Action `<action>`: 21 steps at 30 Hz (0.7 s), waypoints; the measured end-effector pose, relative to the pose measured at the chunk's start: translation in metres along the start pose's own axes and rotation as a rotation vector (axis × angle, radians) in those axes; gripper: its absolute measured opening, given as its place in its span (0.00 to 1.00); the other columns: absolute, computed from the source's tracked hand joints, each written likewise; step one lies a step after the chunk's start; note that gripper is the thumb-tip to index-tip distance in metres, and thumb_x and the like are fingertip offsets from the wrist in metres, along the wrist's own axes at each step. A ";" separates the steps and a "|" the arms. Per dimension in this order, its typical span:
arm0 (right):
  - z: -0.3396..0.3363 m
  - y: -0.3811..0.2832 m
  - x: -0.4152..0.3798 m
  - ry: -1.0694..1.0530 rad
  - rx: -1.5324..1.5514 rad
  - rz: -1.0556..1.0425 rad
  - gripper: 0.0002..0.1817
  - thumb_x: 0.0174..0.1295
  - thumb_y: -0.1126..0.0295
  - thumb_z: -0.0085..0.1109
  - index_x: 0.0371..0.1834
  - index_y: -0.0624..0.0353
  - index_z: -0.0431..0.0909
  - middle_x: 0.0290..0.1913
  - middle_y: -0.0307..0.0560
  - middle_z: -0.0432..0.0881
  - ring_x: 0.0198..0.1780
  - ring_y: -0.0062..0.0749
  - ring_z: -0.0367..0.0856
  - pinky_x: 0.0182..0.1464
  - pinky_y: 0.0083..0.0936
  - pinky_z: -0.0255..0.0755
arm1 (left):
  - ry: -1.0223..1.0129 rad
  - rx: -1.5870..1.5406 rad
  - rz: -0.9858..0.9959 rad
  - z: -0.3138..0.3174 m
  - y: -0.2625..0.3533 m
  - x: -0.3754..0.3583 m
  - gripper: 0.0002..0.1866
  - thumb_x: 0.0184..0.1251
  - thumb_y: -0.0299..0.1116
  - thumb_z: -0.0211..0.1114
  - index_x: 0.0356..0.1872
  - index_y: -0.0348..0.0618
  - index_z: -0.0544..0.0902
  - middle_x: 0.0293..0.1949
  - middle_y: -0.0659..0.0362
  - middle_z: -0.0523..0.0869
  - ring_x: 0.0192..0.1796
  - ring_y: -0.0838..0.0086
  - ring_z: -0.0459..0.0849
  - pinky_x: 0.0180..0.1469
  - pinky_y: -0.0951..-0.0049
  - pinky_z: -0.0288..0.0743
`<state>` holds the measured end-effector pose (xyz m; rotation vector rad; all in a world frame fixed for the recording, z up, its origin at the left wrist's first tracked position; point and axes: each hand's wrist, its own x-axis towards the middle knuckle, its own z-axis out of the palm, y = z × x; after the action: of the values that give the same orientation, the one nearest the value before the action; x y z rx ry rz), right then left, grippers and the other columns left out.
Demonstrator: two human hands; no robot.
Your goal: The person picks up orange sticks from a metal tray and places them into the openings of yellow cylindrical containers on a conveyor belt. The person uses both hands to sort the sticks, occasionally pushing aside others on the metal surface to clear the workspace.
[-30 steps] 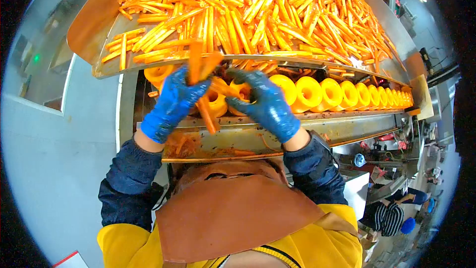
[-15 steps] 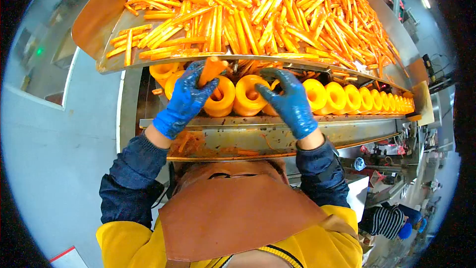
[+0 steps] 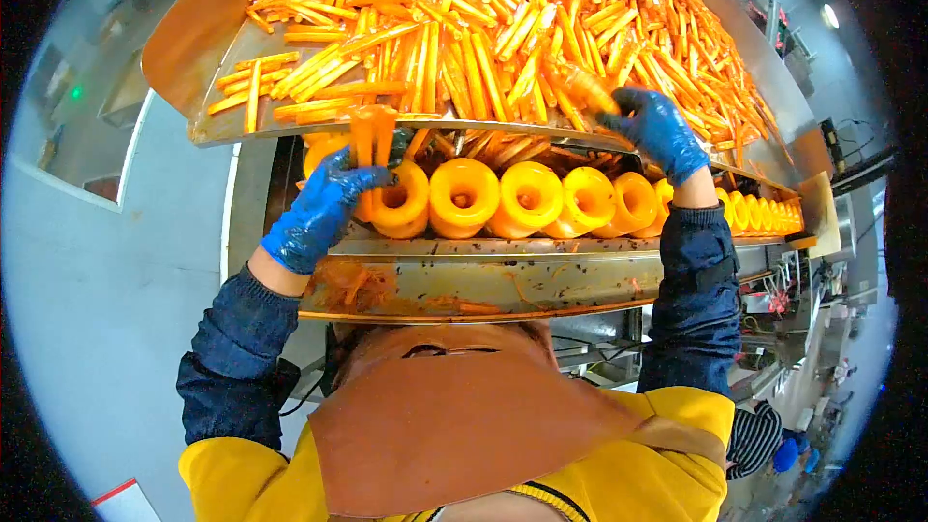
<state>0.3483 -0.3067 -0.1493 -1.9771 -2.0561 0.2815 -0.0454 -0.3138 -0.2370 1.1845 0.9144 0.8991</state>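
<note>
The left hand [image 3: 324, 205] grasps blurred, upright sticks [image 3: 371, 143], partly hiding the leftmost cups [image 3: 463, 170]. The right hand [image 3: 667, 132] is at the tray [image 3: 224, 60], its fingertips beside blurred sticks in the pile [image 3: 464, 34]; its grip is indeterminable. The pile's far side is cut off.

held sticks [image 3: 371, 143]: orange, slender, bundled roughly parallel, gripped by left hand [image 3: 314, 208] at near end of cups | loose sticks [image 3: 474, 34]: orange, glossy, heaped crosswise on tray; some blurred at right hand [image 3: 665, 135] | cups [image 3: 464, 198]: yellow-orange, round-mouthed, set in one row below tray [image 3: 217, 124]
</note>
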 end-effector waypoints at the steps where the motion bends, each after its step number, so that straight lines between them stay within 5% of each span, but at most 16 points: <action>1: -0.002 0.002 0.006 0.094 -0.015 0.026 0.20 0.53 0.58 0.65 0.44 0.60 0.82 0.40 0.56 0.84 0.43 0.47 0.83 0.47 0.36 0.74 | -0.059 -0.006 -0.022 0.006 0.001 0.001 0.20 0.57 0.29 0.63 0.53 0.37 0.78 0.44 0.61 0.82 0.46 0.78 0.79 0.52 0.76 0.72; 3: 0.000 0.003 0.022 0.230 -0.101 0.050 0.19 0.54 0.60 0.63 0.46 0.57 0.81 0.41 0.56 0.83 0.44 0.49 0.82 0.48 0.37 0.74 | -0.074 -0.047 0.016 0.032 0.005 0.004 0.19 0.57 0.29 0.63 0.52 0.39 0.78 0.40 0.62 0.82 0.42 0.78 0.78 0.49 0.75 0.72; 8: 0.038 0.008 0.056 0.133 -0.374 -0.102 0.19 0.51 0.60 0.62 0.45 0.56 0.80 0.41 0.56 0.82 0.46 0.51 0.80 0.48 0.41 0.73 | 0.009 -0.047 0.020 0.046 -0.016 0.009 0.19 0.59 0.28 0.62 0.53 0.40 0.78 0.36 0.65 0.81 0.39 0.80 0.76 0.44 0.76 0.71; 11: 0.012 -0.019 0.043 0.138 -0.341 0.125 0.19 0.51 0.57 0.62 0.46 0.52 0.80 0.46 0.55 0.82 0.48 0.49 0.80 0.50 0.41 0.74 | -0.009 -0.071 0.006 0.043 -0.016 0.007 0.18 0.59 0.29 0.62 0.52 0.41 0.80 0.38 0.63 0.82 0.40 0.80 0.77 0.43 0.76 0.72; 12: 0.008 -0.014 0.039 0.180 -0.275 0.162 0.20 0.52 0.54 0.62 0.45 0.52 0.80 0.46 0.56 0.82 0.48 0.50 0.80 0.49 0.41 0.73 | -0.002 -0.075 0.004 0.029 -0.020 0.006 0.18 0.59 0.29 0.62 0.52 0.41 0.80 0.38 0.63 0.82 0.40 0.80 0.77 0.43 0.76 0.72; 14: 0.012 -0.012 0.025 0.483 -0.092 0.130 0.19 0.56 0.57 0.62 0.46 0.56 0.80 0.44 0.52 0.84 0.45 0.43 0.83 0.47 0.36 0.75 | 0.093 0.506 0.262 -0.005 -0.024 0.000 0.22 0.59 0.30 0.59 0.57 0.35 0.76 0.46 0.58 0.83 0.47 0.75 0.80 0.53 0.74 0.72; 15: 0.017 -0.021 0.014 0.486 0.380 0.070 0.18 0.58 0.61 0.62 0.47 0.59 0.80 0.44 0.48 0.84 0.44 0.36 0.83 0.46 0.32 0.75 | 0.168 -0.118 0.141 0.009 0.006 -0.001 0.22 0.62 0.27 0.56 0.58 0.34 0.74 0.51 0.54 0.81 0.54 0.70 0.79 0.59 0.70 0.70; 16: 0.025 -0.036 0.001 0.468 0.852 0.009 0.16 0.59 0.64 0.62 0.48 0.61 0.80 0.43 0.44 0.84 0.42 0.29 0.82 0.45 0.28 0.75 | 0.174 -0.117 0.140 0.004 0.013 0.002 0.22 0.62 0.27 0.56 0.58 0.34 0.74 0.51 0.54 0.81 0.54 0.70 0.79 0.59 0.70 0.70; 18: 0.044 -0.082 -0.025 0.333 1.224 -0.057 0.14 0.61 0.70 0.62 0.48 0.63 0.80 0.42 0.38 0.83 0.40 0.21 0.79 0.44 0.22 0.74 | 0.253 -0.360 0.261 -0.006 0.019 0.005 0.22 0.63 0.25 0.54 0.59 0.33 0.72 0.55 0.51 0.79 0.58 0.65 0.77 0.63 0.66 0.69; 21: 0.095 -0.131 -0.038 0.111 1.271 -0.024 0.14 0.59 0.68 0.64 0.46 0.62 0.81 0.38 0.38 0.84 0.38 0.24 0.80 0.43 0.23 0.74 | 0.244 -0.361 0.289 -0.011 0.024 0.001 0.22 0.63 0.25 0.55 0.59 0.33 0.71 0.56 0.51 0.78 0.58 0.64 0.77 0.64 0.64 0.69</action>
<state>0.1948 -0.3463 -0.1985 -1.0978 -1.2137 1.0936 -0.0577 -0.3050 -0.2146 0.9174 0.7401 1.4024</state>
